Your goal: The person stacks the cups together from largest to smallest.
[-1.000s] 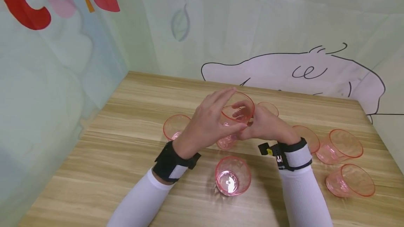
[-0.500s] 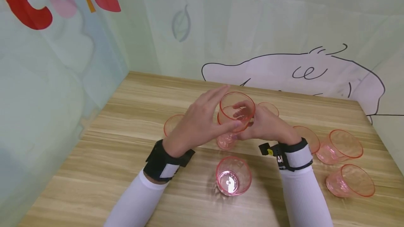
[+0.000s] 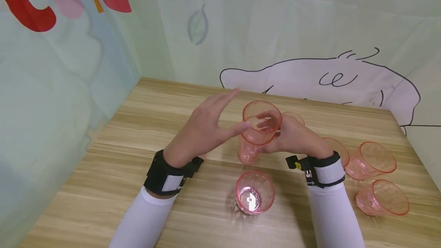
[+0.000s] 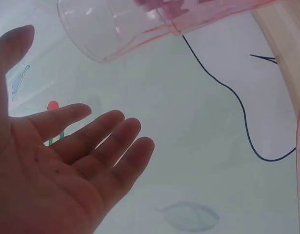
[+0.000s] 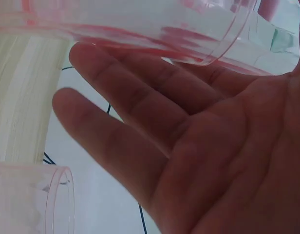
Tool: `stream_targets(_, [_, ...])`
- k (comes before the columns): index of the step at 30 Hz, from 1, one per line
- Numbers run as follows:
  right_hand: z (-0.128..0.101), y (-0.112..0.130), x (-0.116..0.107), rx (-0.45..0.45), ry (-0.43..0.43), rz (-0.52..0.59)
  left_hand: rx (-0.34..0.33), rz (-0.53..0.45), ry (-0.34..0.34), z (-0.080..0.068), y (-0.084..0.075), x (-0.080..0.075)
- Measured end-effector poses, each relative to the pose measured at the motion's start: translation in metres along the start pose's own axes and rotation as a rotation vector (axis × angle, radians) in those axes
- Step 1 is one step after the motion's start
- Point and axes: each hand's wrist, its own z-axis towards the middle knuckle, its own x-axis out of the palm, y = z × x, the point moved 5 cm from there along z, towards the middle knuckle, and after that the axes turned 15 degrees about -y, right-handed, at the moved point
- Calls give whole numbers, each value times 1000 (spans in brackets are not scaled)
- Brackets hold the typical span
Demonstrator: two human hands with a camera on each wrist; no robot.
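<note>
Cups [image 3: 260, 127]: clear pink plastic, glossy, faceted walls, smooth rims catching glare. Worktop [image 3: 144, 133]: light wood-grain finish, smooth, slight sheen. Backdrop [image 3: 275, 30]: thin creased sheet, printed, semi-matt. Sleeves [image 3: 330, 217]: white stretch cloth, matt. Wrist straps [image 3: 165, 175]: black fabric.

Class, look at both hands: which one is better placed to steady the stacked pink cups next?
Probably the right hand: it touches the stacked pink cups, while the left hand is open beside them.

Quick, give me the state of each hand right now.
Left hand: open, fingers straight, holding nothing, beside the stacked pink cups.
Right hand: fingers wrapped around the stacked pink cups, holding them.
</note>
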Motion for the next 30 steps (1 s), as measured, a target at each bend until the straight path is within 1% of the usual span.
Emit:
stream_targets(5, [0,-1,-1,-18,-7,-20,-45,-13,14,0,8,-8])
stream_targets(8, [0,-1,-4,-15,-26,20,-62,-6,26,-1,11,-11])
stream_targets(11, [1,-1,-7,-11,-54,85,-75,4,48,-1,15,-13])
stream_targets(15, [1,-1,-7,-26,-80,145,-89,10,72,-2,18,-15])
stream_targets(23, [2,1,-3,-43,-85,218,-126,-3,129,-2,27,-18])
stream_targets(30, [3,4,-4,-36,-74,244,-162,8,140,-2,32,-23])
